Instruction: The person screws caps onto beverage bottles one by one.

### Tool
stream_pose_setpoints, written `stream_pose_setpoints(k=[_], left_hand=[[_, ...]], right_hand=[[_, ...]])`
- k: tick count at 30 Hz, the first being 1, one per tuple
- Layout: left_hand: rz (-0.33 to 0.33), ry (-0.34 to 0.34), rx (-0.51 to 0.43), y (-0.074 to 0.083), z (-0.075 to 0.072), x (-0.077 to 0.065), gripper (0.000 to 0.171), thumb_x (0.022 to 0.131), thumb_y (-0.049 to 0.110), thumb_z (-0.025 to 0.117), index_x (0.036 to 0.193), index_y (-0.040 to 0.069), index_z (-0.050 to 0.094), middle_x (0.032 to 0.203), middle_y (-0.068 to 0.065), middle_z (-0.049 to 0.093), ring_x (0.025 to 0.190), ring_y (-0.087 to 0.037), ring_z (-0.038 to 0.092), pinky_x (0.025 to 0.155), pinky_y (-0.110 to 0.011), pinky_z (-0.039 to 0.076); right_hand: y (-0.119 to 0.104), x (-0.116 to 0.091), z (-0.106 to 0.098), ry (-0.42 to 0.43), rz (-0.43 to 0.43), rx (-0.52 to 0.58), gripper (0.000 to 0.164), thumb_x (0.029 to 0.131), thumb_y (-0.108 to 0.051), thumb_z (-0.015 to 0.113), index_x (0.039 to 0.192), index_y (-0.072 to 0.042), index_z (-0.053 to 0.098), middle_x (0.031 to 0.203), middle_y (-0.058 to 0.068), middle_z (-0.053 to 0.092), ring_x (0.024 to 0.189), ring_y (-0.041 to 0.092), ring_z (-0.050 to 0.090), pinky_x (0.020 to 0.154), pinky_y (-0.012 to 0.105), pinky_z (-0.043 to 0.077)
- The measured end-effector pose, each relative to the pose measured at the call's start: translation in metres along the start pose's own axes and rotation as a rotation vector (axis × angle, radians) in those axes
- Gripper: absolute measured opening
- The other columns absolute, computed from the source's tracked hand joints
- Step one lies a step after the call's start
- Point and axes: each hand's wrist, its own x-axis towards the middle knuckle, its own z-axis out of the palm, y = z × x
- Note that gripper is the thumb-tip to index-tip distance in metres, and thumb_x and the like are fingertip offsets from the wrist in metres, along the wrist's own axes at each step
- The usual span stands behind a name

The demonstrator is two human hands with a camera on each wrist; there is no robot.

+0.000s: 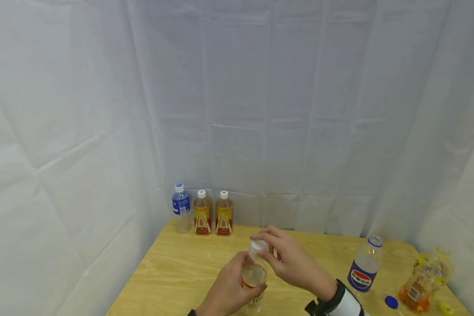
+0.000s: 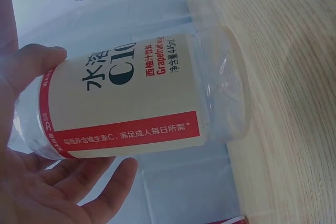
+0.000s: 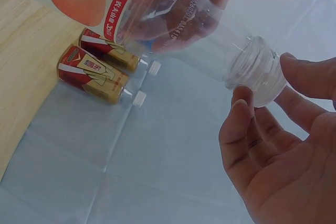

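Worktop (image 1: pixel 170 272) of wood grain, bounded behind by a far edge and hanging white sheets (image 1: pixel 241 109), with a left edge slanting toward the viewer. Room for moving: a broad stretch of wood from that edge to the left hand (image 1: pixel 231 283); narrower strips behind the hands and to the right of the right hand (image 1: pixel 286 259).

Centre, over the near part of the worktop: clear grapefruit-drink bottle (image 2: pixel 131 93), nearly upright, with cream label, red bands and dark lettering. Gripped round the shoulder by the left hand, thumb on one side and fingers on the other; pinched at the whitish top between thumb and fingers of the right hand. Contact between base and worktop impossible to tell.

Back left, in a row near the far edge: blue-labelled bottle (image 1: pixel 181 208) and two yellow-labelled bottles (image 1: pixel 202 215), all capped and upright. Right, in the way on that side: open-mouthed bottle (image 1: pixel 361 275) with blue label, blue cap (image 1: pixel 391 302), yellow-and-orange bottle (image 1: pixel 416 281) and, just beside, yellow cap (image 1: pixel 445 309).
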Motion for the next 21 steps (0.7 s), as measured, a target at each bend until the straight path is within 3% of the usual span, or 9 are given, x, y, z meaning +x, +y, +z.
stream_pose_setpoints(k=[7,11,21], left_hand=[[-0.003,-0.03,-0.015,0.0025,0.0,0.001,0.06,0.087,0.043,0.086,0.131,0.013,0.057,0.118,0.0,0.063,0.102,-0.011,0.065,0.079,-0.027,0.057],[-0.022,-0.051,-0.009,0.0034,-0.0009,0.0016,0.056,0.088,0.047,0.084,0.126,0.015,0.058,0.116,0.001,0.062,0.1,-0.01,0.064,0.076,-0.024,0.056],[-0.005,-0.066,-0.05,0.0056,-0.0039,0.0002,0.045,0.089,0.047,0.082,0.117,0.019,0.06,0.11,0.003,0.062,0.093,-0.005,0.063,0.071,-0.022,0.055]], right_hand=[[-0.004,0.0017,0.0006,-0.018,0.039,-0.035,0.029,0.103,-0.023,0.069,0.132,-0.018,0.07,0.121,-0.005,0.063,0.076,0.002,0.051,0.06,0.022,0.049],[-0.0045,0.0017,0.0009,-0.019,0.031,-0.044,0.03,0.102,-0.018,0.07,0.132,-0.015,0.071,0.119,-0.004,0.062,0.078,0.002,0.053,0.063,0.022,0.051],[0.0015,-0.0003,-0.002,-0.045,-0.041,-0.012,0.036,0.104,-0.007,0.063,0.14,-0.015,0.067,0.124,-0.003,0.062,0.106,0.012,0.063,0.085,0.03,0.057]])
